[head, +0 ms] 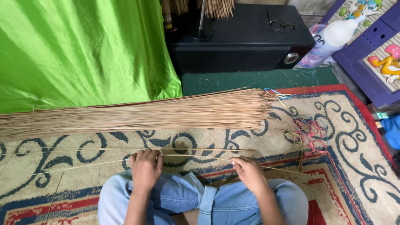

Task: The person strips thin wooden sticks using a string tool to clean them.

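My left hand [146,166] and my right hand [249,171] both grip a thin, long stick [200,156] held level just above my knees in blue jeans [208,202]. The stick runs from the far left past my right hand toward the right. A second thin stick [83,150] lies on the carpet a little beyond it. A big bundle of the same tan sticks [137,114] lies across the carpet farther out, its ends fanned at the right.
A patterned carpet [358,137] covers the floor. Green cloth [79,50] hangs at the back left. A black box [241,39] with spectacles [281,26] stands behind. Coloured strings [308,129] lie right of the bundle. A white bottle [339,33] lies far right.
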